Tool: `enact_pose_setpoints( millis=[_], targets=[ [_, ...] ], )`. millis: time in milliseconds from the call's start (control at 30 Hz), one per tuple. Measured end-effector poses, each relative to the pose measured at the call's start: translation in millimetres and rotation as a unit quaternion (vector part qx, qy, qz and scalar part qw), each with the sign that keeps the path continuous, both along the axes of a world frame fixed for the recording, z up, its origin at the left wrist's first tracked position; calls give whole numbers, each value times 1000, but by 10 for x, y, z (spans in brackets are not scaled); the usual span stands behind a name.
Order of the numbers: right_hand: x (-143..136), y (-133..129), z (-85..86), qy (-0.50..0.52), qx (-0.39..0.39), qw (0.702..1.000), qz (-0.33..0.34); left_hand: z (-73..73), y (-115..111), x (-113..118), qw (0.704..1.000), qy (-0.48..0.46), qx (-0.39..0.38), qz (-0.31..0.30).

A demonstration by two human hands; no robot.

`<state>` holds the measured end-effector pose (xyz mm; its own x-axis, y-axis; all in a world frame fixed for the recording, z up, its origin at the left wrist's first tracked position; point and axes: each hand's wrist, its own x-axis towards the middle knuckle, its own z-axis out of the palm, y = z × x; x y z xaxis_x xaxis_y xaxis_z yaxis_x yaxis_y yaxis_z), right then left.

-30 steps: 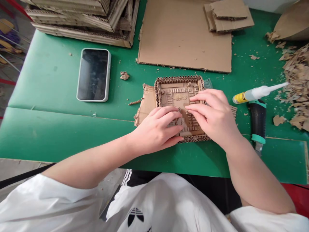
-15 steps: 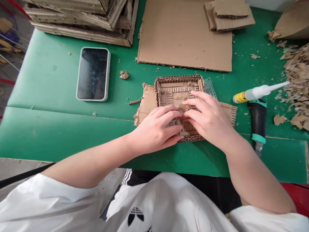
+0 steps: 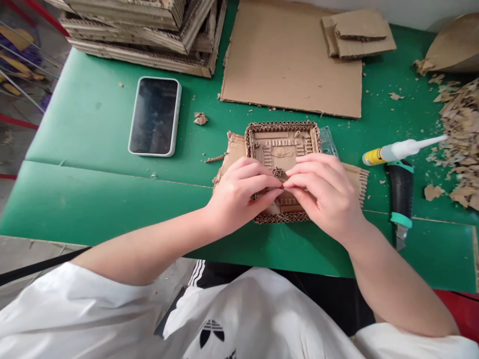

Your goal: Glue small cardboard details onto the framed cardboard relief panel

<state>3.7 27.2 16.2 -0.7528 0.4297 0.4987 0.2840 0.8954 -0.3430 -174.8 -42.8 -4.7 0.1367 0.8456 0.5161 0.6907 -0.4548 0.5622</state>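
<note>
A small rectangular cardboard tray [image 3: 284, 125] with a wavy corrugated rim lies in front of me, with ridged strips and small curled bits fixed inside. Over its lower half, my left hand [image 3: 243, 197] and my right hand [image 3: 329, 197] meet with fingertips pinched together. Whatever is between them is too small and too covered to name. Just above the fingertips sits a little corrugated cardboard roll [image 3: 277, 172]. Torn flat cardboard [image 3: 235, 147] sticks out under the tray on the left, and a ridged strip [image 3: 357, 180] on the right.
To the left lies a phone [image 3: 155, 117]. Behind are stacked cardboard frames [image 3: 142, 55] and a large cardboard sheet [image 3: 292, 65]. On the right are a glue bottle [image 3: 392, 152], a utility knife [image 3: 401, 194] with its blade showing, and a heap of cardboard scraps [image 3: 462, 134].
My fingers have drawn closer into a pinch, my right fingers pulling back from the tray's upper part. The corrugated roll now shows more fully. The whole view has shifted slightly.
</note>
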Motion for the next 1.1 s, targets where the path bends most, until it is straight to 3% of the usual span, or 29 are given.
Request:
enact_pose_setpoints(
  millis=[600, 900, 1100],
  targets=[
    [-30, -53, -19, 44, -20, 999, -3, 51, 14, -19, 1000, -22, -10, -11],
    [-53, -72, -50, 23, 107, 994, -7, 83, -2, 16, 998, -56, -24, -29],
    [-50, -117, -67, 66, 156, 986, -2, 92, -23, -3, 984, -155, -66, -63]
  ],
)
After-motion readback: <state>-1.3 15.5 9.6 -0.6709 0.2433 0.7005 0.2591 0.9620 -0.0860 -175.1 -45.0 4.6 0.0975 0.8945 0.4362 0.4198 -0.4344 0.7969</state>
